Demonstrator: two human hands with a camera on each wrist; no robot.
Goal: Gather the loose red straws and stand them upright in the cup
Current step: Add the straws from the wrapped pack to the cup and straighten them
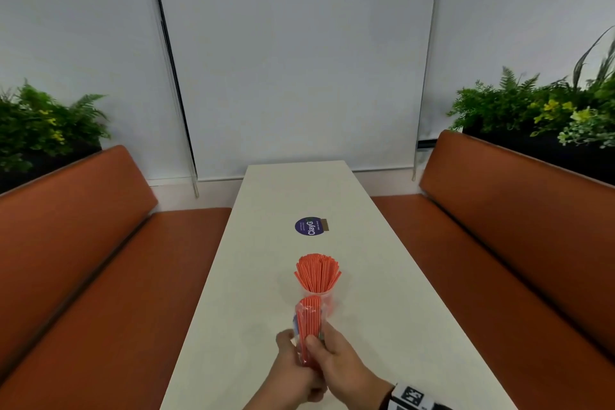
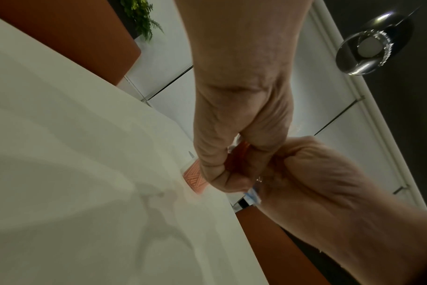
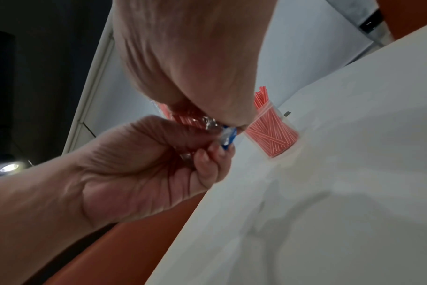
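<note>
Both hands closed round one bundle of red straws (image 1: 308,326) in a clear plastic wrapper (image 3: 208,123), held above the white table (image 1: 382,276). Right hand (image 1: 339,366) wrapped round the bundle's near end, thumb laid across the front. Left hand (image 1: 293,366) curled beneath and beside it, fingers (image 3: 207,164) pinching the wrapper's crinkled blue-edged end. Just beyond the hands: clear cup (image 1: 327,299) standing on the table, already packed with upright red-and-white striped straws fanned at the top. Farther out, a round purple sticker (image 1: 308,226). Likely step in hand: freeing the last bundle from its wrapper. Next move probably calls for peeling off the plastic without spilling straws, then lifting the bundle over the rim and finding room among those already in.
</note>
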